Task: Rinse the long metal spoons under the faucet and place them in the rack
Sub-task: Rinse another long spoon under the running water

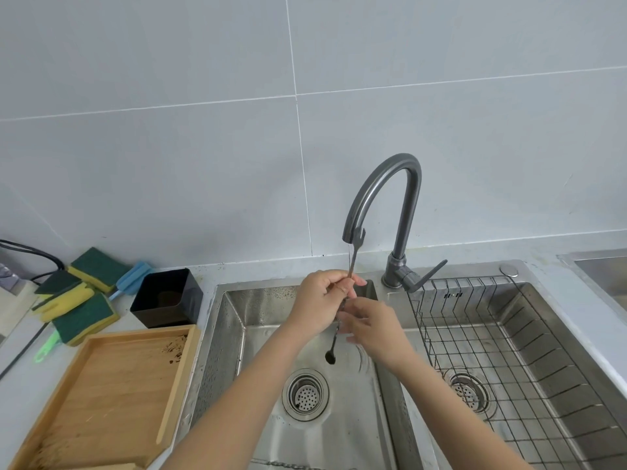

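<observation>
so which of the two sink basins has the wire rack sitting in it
The right-hand basin holds the wire rack; the left basin, under both hands, has only a bare steel floor and drain.

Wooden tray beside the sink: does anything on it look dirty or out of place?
Yes. The wooden tray carries dark crumb-like specks in its far right corner and along its near edge. Nothing on it is tipped or broken.

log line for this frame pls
phase: rinsing | left hand: holds long metal spoon upright, bowl down, under faucet | right hand: rubbing stem | water: thin stream | rack: no spoons visible
</observation>
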